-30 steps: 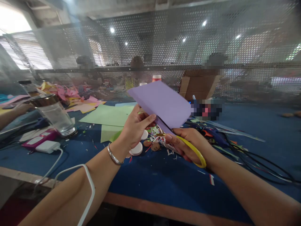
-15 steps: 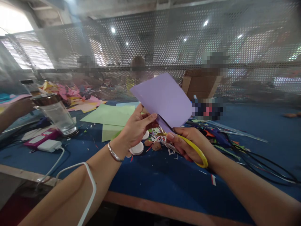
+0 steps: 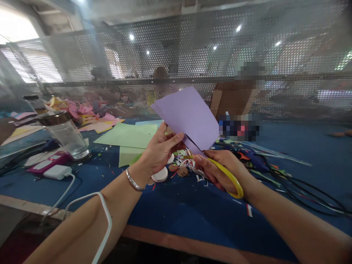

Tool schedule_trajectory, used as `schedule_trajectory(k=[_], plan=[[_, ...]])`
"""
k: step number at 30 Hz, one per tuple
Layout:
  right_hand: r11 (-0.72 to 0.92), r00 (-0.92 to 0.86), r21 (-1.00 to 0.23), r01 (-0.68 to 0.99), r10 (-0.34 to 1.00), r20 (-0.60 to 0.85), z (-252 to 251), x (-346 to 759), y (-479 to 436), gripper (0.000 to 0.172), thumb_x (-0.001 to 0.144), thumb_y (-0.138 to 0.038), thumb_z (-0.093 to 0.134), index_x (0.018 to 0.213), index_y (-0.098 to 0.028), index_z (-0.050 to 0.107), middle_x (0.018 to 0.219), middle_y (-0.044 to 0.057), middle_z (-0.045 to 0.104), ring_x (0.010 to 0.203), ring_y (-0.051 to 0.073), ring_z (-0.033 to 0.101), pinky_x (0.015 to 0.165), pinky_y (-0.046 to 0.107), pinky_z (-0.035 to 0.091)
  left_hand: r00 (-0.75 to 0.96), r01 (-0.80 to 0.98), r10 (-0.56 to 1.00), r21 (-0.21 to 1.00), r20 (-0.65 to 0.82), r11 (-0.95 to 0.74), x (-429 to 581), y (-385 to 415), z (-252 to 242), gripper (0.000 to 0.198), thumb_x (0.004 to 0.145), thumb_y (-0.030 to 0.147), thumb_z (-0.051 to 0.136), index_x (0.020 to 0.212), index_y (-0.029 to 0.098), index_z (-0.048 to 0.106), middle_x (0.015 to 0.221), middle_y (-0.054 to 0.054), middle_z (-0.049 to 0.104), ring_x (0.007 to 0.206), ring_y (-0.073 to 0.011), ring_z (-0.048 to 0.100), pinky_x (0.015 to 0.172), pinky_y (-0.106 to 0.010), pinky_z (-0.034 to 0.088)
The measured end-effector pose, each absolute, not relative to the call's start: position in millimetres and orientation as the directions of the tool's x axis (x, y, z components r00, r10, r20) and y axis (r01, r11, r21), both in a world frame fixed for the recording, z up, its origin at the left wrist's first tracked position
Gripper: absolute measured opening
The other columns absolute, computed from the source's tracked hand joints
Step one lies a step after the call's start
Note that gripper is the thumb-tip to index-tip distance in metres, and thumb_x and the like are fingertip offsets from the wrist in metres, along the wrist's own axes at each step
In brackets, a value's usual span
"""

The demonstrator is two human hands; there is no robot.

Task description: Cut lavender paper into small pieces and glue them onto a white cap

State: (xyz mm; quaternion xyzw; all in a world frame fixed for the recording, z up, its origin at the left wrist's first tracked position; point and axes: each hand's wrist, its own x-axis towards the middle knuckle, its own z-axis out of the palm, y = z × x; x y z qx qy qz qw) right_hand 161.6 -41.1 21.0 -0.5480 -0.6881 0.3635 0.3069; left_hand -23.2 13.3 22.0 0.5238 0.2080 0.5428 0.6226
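Observation:
A sheet of purple paper (image 3: 189,117) is held up, tilted, above the table. My left hand (image 3: 162,146) pinches its lower left edge between thumb and fingers. In my right hand (image 3: 220,168) are scissors with yellow handles (image 3: 233,183), my fingers closed through the loops. The dark blade lies along the paper's lower edge, close to my left thumb. Below the hands lie paper scraps (image 3: 189,159), a white round disc (image 3: 160,175) and a few brown round pieces (image 3: 182,171).
Green paper sheets (image 3: 126,135) lie left of my hands, beside a glass bottle (image 3: 66,135) and a purple power strip (image 3: 51,163). A white cable crosses my left forearm. Black cables (image 3: 299,187) lie at right; a cardboard box (image 3: 232,99) stands behind, before a perforated screen (image 3: 178,47).
The purple paper has shifted slightly left, and its right corner is tilted a little differently. Both hands keep nearly the same place and grip. At far left, another person's arm has drawn back.

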Motion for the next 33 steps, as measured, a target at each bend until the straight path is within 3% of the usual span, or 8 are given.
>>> schedule_trajectory(k=[13, 19, 24, 33], plan=[[0.216, -0.236, -0.780, 0.587, 0.968, 0.091, 23.2, 161.8, -41.3, 0.046, 0.090, -0.064, 0.051, 0.073, -0.022, 0.055, 0.045, -0.004, 0.050, 0.036, 0.010, 0.046, 0.040, 0.023, 0.034, 0.341, -0.416, 0.906, 0.905, 0.249, -0.092, -21.1, 11.6, 18.8, 0.047, 0.080, 0.020, 0.078, 0.119, 0.023, 0.052, 0.085, 0.000, 0.068, 0.067, -0.0111, 0.065, 0.068, -0.027, 0.055], [0.180, -0.220, -0.768, 0.615, 0.974, 0.053, 27.2, 162.1, -42.5, 0.046, 0.089, -0.063, 0.055, 0.068, -0.022, 0.053, 0.044, -0.004, 0.048, 0.035, 0.010, 0.044, 0.040, 0.024, 0.033, 0.318, -0.406, 0.910, 0.906, 0.266, -0.123, -23.3, 12.3, 21.1, 0.038, 0.077, 0.018, 0.080, 0.109, 0.021, 0.059, 0.084, 0.000, 0.068, 0.067, -0.0100, 0.062, 0.067, -0.025, 0.054], [0.256, -0.246, -0.729, 0.635, 0.961, 0.123, 22.4, 164.1, -38.9, 0.048, 0.089, -0.065, 0.053, 0.069, -0.021, 0.056, 0.044, -0.004, 0.049, 0.037, 0.010, 0.043, 0.041, 0.024, 0.029, 0.198, -0.441, 0.915, 0.866, 0.352, -0.238, -24.0, 16.9, 22.0, 0.020, 0.084, 0.032, 0.075, 0.097, 0.019, 0.066, 0.088, -0.002, 0.068, 0.068, -0.0099, 0.061, 0.064, -0.024, 0.053], [0.352, -0.311, -0.664, 0.659, 0.932, 0.186, 17.4, 167.8, -31.3, 0.044, 0.089, -0.056, 0.058, 0.063, -0.021, 0.052, 0.045, -0.004, 0.049, 0.042, 0.010, 0.044, 0.045, 0.023, 0.029, 0.188, -0.420, 0.925, 0.878, 0.331, -0.229, -23.3, 19.4, 19.1, 0.018, 0.081, 0.031, 0.076, 0.088, 0.016, 0.070, 0.080, -0.001, 0.068, 0.067, -0.0089, 0.060, 0.065, -0.023, 0.051]])
